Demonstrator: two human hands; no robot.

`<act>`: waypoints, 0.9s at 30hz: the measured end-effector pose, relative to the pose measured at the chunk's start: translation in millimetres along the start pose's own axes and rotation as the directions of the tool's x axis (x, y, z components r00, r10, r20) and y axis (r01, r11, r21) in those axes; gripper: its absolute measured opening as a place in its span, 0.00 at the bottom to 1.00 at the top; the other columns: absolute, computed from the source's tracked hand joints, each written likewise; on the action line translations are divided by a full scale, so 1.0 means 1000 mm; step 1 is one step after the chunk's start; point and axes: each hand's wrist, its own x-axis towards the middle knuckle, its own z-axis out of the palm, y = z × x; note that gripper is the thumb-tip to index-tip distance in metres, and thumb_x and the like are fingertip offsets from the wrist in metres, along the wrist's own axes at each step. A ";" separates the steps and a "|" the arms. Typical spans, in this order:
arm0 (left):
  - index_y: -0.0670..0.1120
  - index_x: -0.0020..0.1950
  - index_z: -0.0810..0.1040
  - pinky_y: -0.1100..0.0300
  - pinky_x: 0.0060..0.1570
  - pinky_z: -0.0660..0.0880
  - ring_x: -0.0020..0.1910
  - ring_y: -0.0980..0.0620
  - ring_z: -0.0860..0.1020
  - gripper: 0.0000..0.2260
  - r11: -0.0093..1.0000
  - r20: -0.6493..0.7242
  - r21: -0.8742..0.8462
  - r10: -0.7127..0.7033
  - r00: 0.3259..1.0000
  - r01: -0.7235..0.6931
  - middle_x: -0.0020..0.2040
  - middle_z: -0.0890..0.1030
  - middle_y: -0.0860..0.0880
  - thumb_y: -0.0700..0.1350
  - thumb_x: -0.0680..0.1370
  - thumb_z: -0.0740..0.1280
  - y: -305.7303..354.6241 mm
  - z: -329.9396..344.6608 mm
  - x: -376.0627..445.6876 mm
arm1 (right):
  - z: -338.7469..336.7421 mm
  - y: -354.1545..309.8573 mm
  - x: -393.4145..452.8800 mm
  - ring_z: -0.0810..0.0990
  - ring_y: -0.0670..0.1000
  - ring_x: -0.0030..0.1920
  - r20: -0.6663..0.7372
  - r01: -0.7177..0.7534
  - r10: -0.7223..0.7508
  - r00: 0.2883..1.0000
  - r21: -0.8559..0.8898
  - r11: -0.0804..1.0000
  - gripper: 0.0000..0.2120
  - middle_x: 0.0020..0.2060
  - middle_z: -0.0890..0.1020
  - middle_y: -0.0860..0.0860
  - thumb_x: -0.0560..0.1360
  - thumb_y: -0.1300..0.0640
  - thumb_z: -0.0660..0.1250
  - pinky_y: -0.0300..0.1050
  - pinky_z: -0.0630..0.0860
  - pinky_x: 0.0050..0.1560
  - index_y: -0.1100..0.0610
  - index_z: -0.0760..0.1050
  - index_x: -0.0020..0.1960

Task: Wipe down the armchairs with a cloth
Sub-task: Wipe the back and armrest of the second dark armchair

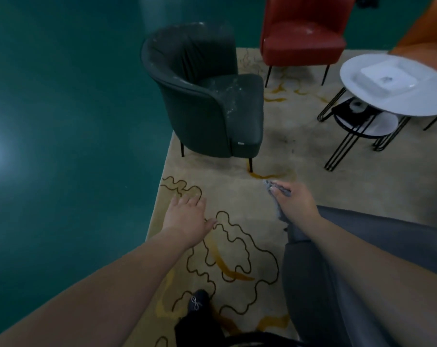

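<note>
Right hand: my right hand (294, 205) is clenched round a pale grey cloth (279, 211), which hangs down from the fist just above the top edge of a grey upholstered armchair (320, 284) at the lower right.
Left hand: my left hand (187, 216) is released, fingers spread flat in the air over the beige rug with dark squiggle lines and amber streaks (237, 236), holding nothing.
Cloth position: at the grey armchair's back edge, near it or touching; I cannot tell which from this view.
Dark chair: the dark green leather tub armchair (207, 101) stands ahead, well apart from both hands; whitish dusty marks show on its seat and top rim, so I judge it not yet wiped.
Red chair: the red leather armchair on thin black legs (304, 33) stands behind it, with a pale smudge on the seat; I judge it unwiped too.
Orange shape: an orange upholstered edge (423, 33) shows at the top right corner; too little is visible to judge.
Side table: a round white table on black wire legs (362, 96) carries a square white dish (388, 76); not part of the job.
Progress: I reckon the task is early, with work at the grey chair and at least two armchairs left.
</note>
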 end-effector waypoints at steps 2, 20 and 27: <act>0.47 0.78 0.55 0.46 0.75 0.50 0.76 0.46 0.56 0.33 0.999 0.001 0.023 0.049 0.999 -0.049 0.77 0.61 0.47 0.65 0.78 0.50 -0.022 -0.007 0.022 | 0.010 -0.013 0.015 0.75 0.26 0.38 -0.018 0.003 -0.002 1.000 0.034 0.999 0.09 0.38 0.79 0.33 0.78 0.56 0.65 0.18 0.65 0.38 0.48 0.82 0.53; 0.46 0.78 0.53 0.48 0.74 0.45 0.77 0.47 0.53 0.34 0.950 -0.010 0.127 0.287 0.958 -0.284 0.78 0.58 0.48 0.66 0.78 0.48 0.006 -0.073 0.285 | -0.057 0.009 0.207 0.79 0.53 0.22 -0.154 -0.179 0.194 0.969 0.105 0.978 0.08 0.23 0.80 0.55 0.78 0.57 0.63 0.35 0.71 0.22 0.52 0.81 0.46; 0.48 0.79 0.52 0.46 0.74 0.44 0.77 0.48 0.52 0.34 0.932 -0.011 0.183 0.321 0.947 -0.313 0.78 0.58 0.49 0.65 0.78 0.50 0.029 -0.113 0.383 | -0.113 0.011 0.309 0.75 0.48 0.36 -0.109 -0.200 0.202 0.973 0.025 0.979 0.14 0.50 0.82 0.63 0.79 0.54 0.63 0.37 0.68 0.42 0.57 0.78 0.62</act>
